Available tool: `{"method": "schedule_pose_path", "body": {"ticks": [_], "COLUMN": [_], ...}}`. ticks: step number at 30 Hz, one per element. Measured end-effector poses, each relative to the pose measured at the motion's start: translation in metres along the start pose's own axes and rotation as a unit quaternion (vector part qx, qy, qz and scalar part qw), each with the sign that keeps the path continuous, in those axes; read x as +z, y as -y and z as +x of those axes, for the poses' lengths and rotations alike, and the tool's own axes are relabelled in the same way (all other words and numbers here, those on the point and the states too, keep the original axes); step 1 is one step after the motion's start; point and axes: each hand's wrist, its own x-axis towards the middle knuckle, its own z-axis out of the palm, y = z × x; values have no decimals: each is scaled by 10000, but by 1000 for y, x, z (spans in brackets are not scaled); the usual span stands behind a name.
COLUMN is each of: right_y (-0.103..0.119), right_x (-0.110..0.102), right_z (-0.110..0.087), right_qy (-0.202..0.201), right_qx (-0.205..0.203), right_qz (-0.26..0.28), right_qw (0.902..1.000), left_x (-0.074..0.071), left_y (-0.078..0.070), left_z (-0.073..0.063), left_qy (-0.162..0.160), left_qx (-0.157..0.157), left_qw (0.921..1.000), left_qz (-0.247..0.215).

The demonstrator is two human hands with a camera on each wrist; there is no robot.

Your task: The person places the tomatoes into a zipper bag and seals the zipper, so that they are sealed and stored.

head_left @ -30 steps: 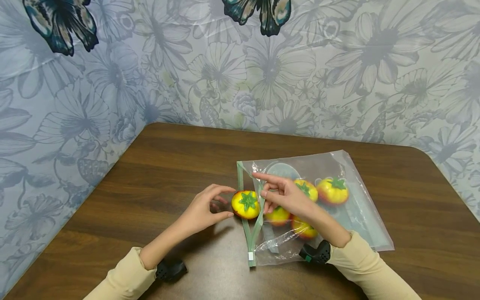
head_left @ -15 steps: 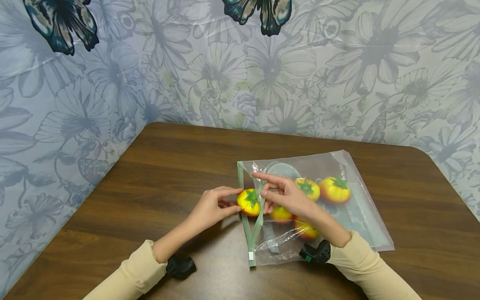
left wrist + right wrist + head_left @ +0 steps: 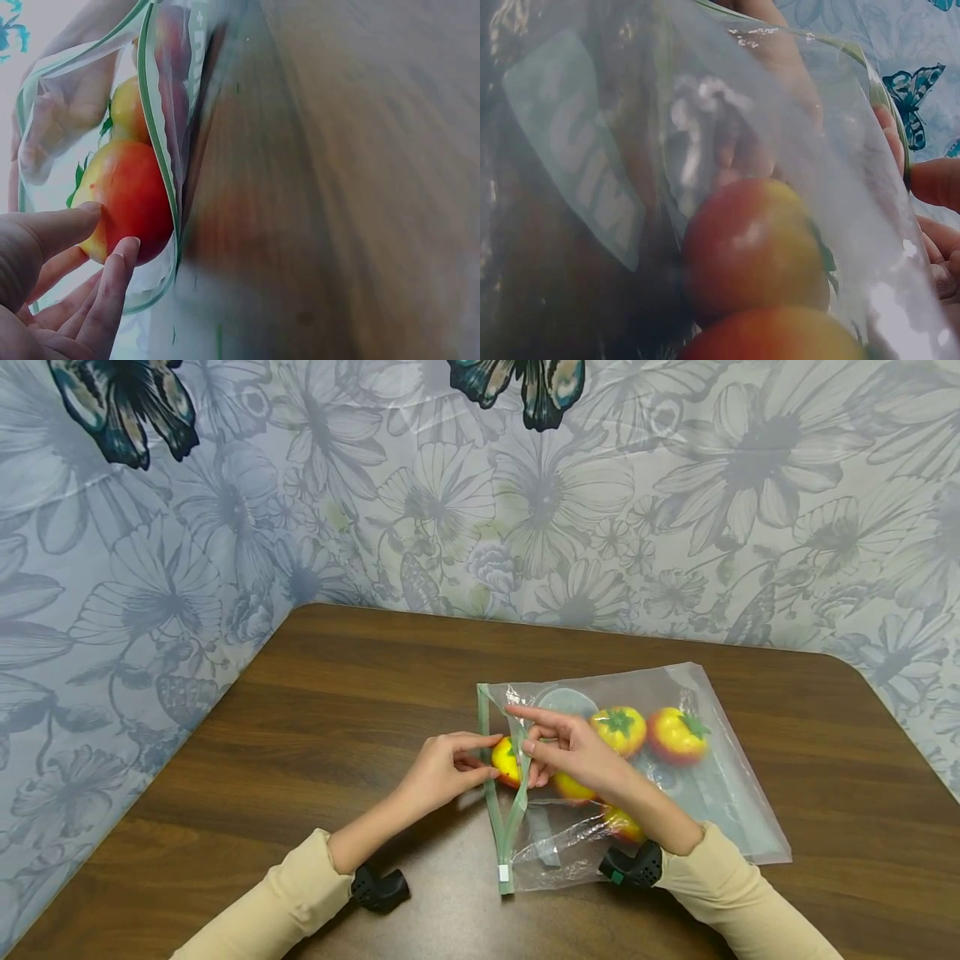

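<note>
A clear zip bag with green edging lies flat, its mouth toward the left. My right hand pinches the upper green rim between thumb and fingers, index finger stretched out, and holds the mouth apart. At the mouth, my left hand holds a yellow-and-red tomato-like fruit between thumb and fingertips; the rim covers its right part in the head view. In the left wrist view this fruit is inside the green rim, against another fruit. Several more such fruits lie in the bag, partly hidden by my right arm.
The brown wooden table carries the bag right of its middle. A white slider sits at the near end of the green edging. Floral cloth with butterflies hangs behind. Black wrist devices are on both arms.
My left hand has moved right, closed its fingertips on the fruit and brought it into the bag's mouth. The fruits inside have shifted right. My right hand has stayed in place.
</note>
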Motion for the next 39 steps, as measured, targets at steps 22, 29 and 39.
{"method": "schedule_pose_path", "body": {"ticks": [22, 29, 39], "right_y": [-1, 0, 0], "right_x": [1, 1, 1], "right_z": [0, 0, 1], "right_qy": [27, -36, -49], "right_qx": [-35, 31, -17], "right_qz": [253, 220, 160], "right_qw": [9997, 9997, 9999], "left_x": [17, 5, -32], "left_y": [-2, -2, 4], "left_z": [16, 11, 29], "left_qy": [-228, -183, -1276], "left_qx": [-131, -137, -598], "left_qw": [9996, 9997, 9881], "left_qz": [-65, -128, -614]}}
